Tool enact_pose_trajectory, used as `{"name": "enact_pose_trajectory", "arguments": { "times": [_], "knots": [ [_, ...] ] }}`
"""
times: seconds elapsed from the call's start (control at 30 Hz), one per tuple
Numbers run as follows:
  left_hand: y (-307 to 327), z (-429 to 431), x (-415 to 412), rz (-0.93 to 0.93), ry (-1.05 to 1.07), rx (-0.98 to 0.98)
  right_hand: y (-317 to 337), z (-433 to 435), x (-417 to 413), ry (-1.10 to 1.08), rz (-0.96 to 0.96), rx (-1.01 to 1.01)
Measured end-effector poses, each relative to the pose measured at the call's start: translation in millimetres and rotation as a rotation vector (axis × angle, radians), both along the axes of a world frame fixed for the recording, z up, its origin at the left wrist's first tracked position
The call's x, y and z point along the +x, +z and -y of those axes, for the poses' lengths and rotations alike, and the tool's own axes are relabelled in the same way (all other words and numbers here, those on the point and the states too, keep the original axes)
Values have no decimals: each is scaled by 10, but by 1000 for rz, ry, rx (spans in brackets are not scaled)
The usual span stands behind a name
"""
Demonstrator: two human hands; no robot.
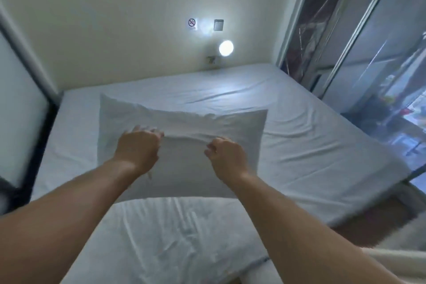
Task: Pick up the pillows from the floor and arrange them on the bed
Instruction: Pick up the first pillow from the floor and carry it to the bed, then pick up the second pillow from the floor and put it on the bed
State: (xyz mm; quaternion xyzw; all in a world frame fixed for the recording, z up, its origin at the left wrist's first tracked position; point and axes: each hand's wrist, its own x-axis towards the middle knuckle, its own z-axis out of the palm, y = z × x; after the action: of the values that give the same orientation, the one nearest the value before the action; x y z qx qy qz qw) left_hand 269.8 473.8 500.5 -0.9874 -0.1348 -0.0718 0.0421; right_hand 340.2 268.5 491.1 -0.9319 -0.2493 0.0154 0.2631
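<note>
A plump rectangular white fabric pillow (pixel 184 131), creased across its middle, sits over the middle of the wide bed with its wrinkled white fitted sheet (pixel 299 145), and a second crumpled white pillow (pixel 166 233) lies nearer the camera at the foot. Beyond the bed a cream wall carries a small no-smoking sign (pixel 191 23) and a round glowing lamp (pixel 226 47), with mirrored sliding doors (pixel 345 30) along the right edge. Both bare forearms stretch forward: the left hand (pixel 138 147) and the right hand (pixel 227 157) each pinch a fold of the far pillow's cover with curled fingers
</note>
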Motion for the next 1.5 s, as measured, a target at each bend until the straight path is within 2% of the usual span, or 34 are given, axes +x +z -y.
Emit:
{"name": "enact_pose_trajectory", "arguments": {
  "times": [0.13,0.23,0.33,0.47,0.63,0.8,0.87,0.93,1.0,1.07,1.13,1.2,1.3,1.5],
  "knots": [
    [-455,-48,-5,-246,62,-58,-598,407,-121,1,-256,-179],
    [-877,238,53,-387,5,-84,-1132,1023,-36,-131,-535,-270],
    [-1324,703,204,-540,-89,-131,-1619,1683,12,-317,-781,-280],
    [-1915,1589,632,-724,-358,-163,-2219,2589,-119,-569,-1032,-292],
    [-2881,2975,989,-857,-816,-184,-3027,3566,-491,-835,-1159,-357],
    [-4049,4235,840,-923,-1181,-25,-4093,4329,-1021,-1077,-1288,-287],
    [-4576,4633,798,-883,-1299,78,-4623,4569,-1193,-1020,-1275,-391],
    [-5140,4937,812,-785,-1354,186,-5187,4759,-1275,-895,-1156,-498],
    [-5604,5134,859,-717,-1397,308,-5694,4859,-1310,-853,-1028,-508],
    [-5971,5279,897,-622,-1472,407,-6152,4901,-1375,-917,-864,-491],
    [-6182,5385,907,-510,-1574,391,-6495,4930,-1469,-1017,-699,-458],
    [-6228,5486,930,-487,-1612,324,-6582,4987,-1513,-1078,-629,-382],
    [-5924,5522,936,-652,-1521,237,-6202,5051,-1483,-1009,-703,-357],
    [-4482,5004,1082,-690,-1544,71,-4453,4847,-1421,-839,-782,-400]
  ]
}}
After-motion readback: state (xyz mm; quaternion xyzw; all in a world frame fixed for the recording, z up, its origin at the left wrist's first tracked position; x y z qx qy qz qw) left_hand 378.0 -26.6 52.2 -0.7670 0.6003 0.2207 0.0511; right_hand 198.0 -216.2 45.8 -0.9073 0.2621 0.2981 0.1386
